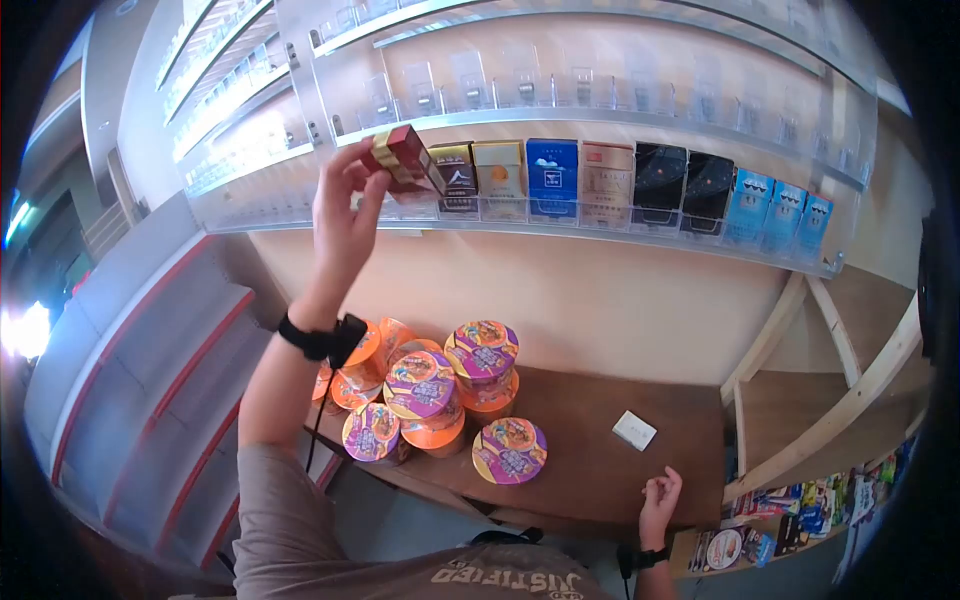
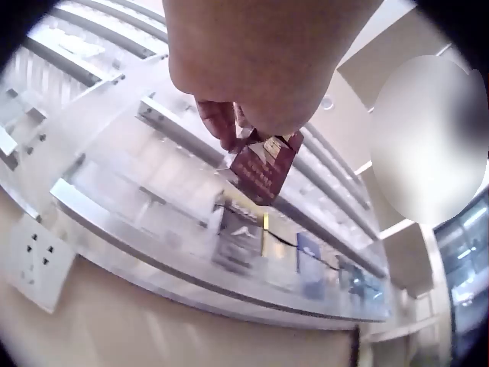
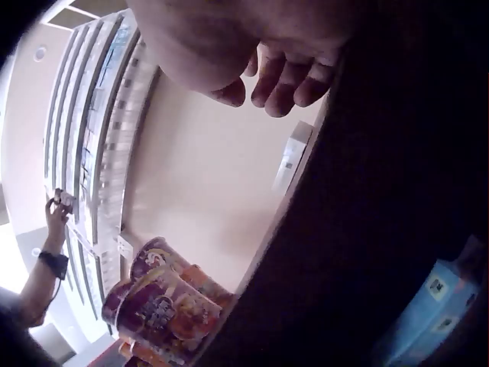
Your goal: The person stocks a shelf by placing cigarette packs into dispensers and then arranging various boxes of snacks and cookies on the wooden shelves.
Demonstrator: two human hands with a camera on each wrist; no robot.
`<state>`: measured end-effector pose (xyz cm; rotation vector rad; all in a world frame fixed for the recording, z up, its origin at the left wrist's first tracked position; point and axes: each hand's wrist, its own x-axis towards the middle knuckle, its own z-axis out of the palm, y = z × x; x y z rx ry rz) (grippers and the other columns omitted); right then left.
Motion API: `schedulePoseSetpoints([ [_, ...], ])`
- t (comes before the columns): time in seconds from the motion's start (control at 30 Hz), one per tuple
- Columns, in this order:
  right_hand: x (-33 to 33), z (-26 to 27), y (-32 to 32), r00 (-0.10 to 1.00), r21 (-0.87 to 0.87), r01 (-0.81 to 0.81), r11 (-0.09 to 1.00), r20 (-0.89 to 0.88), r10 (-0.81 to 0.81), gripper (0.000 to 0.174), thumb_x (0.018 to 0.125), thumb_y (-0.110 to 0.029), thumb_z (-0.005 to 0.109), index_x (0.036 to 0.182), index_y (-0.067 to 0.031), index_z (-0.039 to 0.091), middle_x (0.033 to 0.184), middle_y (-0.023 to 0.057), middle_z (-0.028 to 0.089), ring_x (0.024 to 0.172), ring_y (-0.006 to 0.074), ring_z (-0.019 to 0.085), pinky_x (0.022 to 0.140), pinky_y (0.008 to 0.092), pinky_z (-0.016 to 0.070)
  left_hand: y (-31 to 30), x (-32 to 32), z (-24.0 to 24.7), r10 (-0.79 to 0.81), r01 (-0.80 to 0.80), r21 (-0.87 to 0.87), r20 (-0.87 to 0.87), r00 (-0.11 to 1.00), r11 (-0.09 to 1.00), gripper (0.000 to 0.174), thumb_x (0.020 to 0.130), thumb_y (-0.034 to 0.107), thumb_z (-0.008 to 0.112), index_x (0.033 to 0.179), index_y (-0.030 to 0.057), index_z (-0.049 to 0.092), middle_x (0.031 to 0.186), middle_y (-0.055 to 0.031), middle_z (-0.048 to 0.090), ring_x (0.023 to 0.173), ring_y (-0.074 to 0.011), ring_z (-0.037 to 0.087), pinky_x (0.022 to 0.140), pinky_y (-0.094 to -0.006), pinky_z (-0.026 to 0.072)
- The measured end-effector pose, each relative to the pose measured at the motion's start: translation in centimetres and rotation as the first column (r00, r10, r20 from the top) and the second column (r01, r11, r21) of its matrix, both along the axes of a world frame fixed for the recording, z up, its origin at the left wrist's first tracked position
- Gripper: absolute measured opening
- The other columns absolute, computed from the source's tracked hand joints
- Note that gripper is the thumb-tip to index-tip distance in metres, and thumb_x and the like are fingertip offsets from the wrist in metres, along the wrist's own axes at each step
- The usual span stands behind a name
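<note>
The largest thing is the clear display rack (image 1: 430, 222) along the far wall, its tiers edged with metal strips. Grey shelving (image 1: 165, 375) with red edges stands on the left, and a brown table (image 1: 590, 400) lies below the rack, with a pale wooden frame (image 1: 830, 440) at its right. On the left part of the table is a cluster of noodle cups (image 1: 420, 385), orange and purple, some stacked; one purple-lidded cup (image 1: 510, 450) sits at the cluster's near right. The left hand (image 1: 345, 215) reaches up to the far left and grips a dark red pack (image 1: 405, 160) between thumb and fingers, tilted, at the left end of a row of upright packs on the lowest tier; whether the red pack touches the rack I cannot tell. The right hand (image 1: 658, 498) is at the near right of the table, holding nothing, its fingers loosely bent. From left to right the row has a dark pack with a yellow top (image 1: 455, 178), a cream pack (image 1: 500, 180), a blue pack (image 1: 552, 180), a pinkish pack (image 1: 606, 185), two black packs (image 1: 660, 185) and three light blue packs (image 1: 783, 215). Smallest is a white box (image 1: 634, 430) lying on the table, just beyond the right hand.
</note>
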<state>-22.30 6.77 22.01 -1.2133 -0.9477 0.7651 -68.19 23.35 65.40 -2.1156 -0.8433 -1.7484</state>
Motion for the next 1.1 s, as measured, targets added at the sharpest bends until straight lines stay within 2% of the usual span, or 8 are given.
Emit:
schedulePoseSetpoints([
  [0.03,0.2,-0.3,0.1,1.0,-0.009,0.026,1.0,0.01,-0.026,0.039,0.093,-0.001,0.056,0.13,-0.0032,0.043,0.093,0.0035,0.05,0.082,0.0113,0.051,0.072,0.0245,0.0459,0.6,-0.3,0.8,0.008,-0.008,0.006,0.003,1.0,1.0,0.039,0.095,-0.001,0.056,0.132,0.0058,0.044,0.107,-0.009,0.06,0.097,-0.0152,0.06,0.085,-0.0294,0.0495],
  [0.13,-0.3,-0.3,0.0,1.0,0.018,0.016,1.0,0.019,-0.016,0.038,0.093,-0.001,0.056,0.129,-0.0025,0.043,0.092,0.0032,0.05,0.081,0.0109,0.05,0.07,0.0235,0.0442,1.0,-0.6,1.8,0.223,-0.222,0.021,-0.116,0.968,0.975,0.032,0.091,0.0,0.059,0.123,0.0048,0.056,0.108,-0.0137,0.06,0.088,-0.021,0.066,0.074,-0.0313,0.0541],
  [0.3,-0.2,-1.3,-0.1,0.998,0.022,0.041,0.999,0.048,-0.042,0.037,0.093,-0.002,0.056,0.128,-0.0021,0.044,0.091,0.0029,0.049,0.081,0.0106,0.049,0.071,0.0235,0.0425,3.3,-1.5,0.6,0.206,-0.214,-0.082,-0.095,0.974,0.973,0.039,0.09,-0.001,0.061,0.127,0.0034,0.051,0.112,-0.0144,0.059,0.096,-0.0221,0.066,0.078,-0.0321,0.0552],
  [0.4,-0.1,-1.8,-0.1,0.995,0.004,0.05,0.999,0.082,-0.05,0.037,0.093,-0.003,0.057,0.128,-0.0019,0.045,0.091,0.0028,0.049,0.082,0.0114,0.048,0.074,0.0253,0.042,3.4,-1.0,0.0,0.091,-0.095,-0.153,-0.031,0.995,0.984,0.05,0.087,0.0,0.065,0.131,0.0026,0.044,0.115,-0.0154,0.058,0.098,-0.0217,0.065,0.077,-0.0322,0.0554],
  [0.57,-0.3,-2.0,-0.1,0.99,0.002,0.051,0.999,0.134,-0.051,0.038,0.092,-0.004,0.058,0.128,-0.0018,0.046,0.089,0.003,0.05,0.083,0.0131,0.047,0.077,0.0278,0.041,2.6,-0.2,0.6,0.206,-0.221,-0.145,-0.111,0.972,0.964,0.058,0.082,0.0,0.069,0.133,0.0027,0.04,0.117,-0.0165,0.058,0.101,-0.0225,0.062,0.071,-0.0305,0.0547],
  [0.77,-0.3,-2.1,-0.1,0.986,-0.001,0.044,0.999,0.159,-0.043,0.038,0.092,-0.003,0.058,0.128,-0.0017,0.046,0.088,0.0035,0.049,0.082,0.0134,0.047,0.077,0.0281,0.0403,2.4,0.6,0.5,0.289,-0.299,-0.175,-0.083,0.954,0.938,0.06,0.08,-0.001,0.07,0.131,0.0027,0.04,0.117,-0.018,0.058,0.095,-0.0243,0.063,0.073,-0.0321,0.0536],
  [0.87,-0.6,-1.7,0.0,0.984,0.02,0.056,0.998,0.17,-0.058,0.038,0.092,-0.003,0.058,0.128,-0.0015,0.046,0.087,0.0035,0.049,0.081,0.0136,0.047,0.077,0.0282,0.0403,2.7,0.6,0.4,0.378,-0.394,-0.141,-0.128,0.917,0.908,0.061,0.082,0.002,0.07,0.133,0.0031,0.037,0.119,-0.0169,0.058,0.098,-0.0209,0.063,0.069,-0.03,0.0527],
  [1.1,-0.7,-1.2,0.0,0.974,0.033,0.06,0.998,0.215,-0.066,0.039,0.091,-0.002,0.057,0.128,-0.001,0.045,0.086,0.0037,0.049,0.081,0.0143,0.047,0.078,0.0291,0.0406,2.0,1.7,1.2,0.426,-0.447,-0.135,-0.158,0.891,0.884,0.06,0.082,0.005,0.07,0.131,0.003,0.037,0.116,-0.0185,0.058,0.098,-0.023,0.063,0.07,-0.0308,0.0538],
])
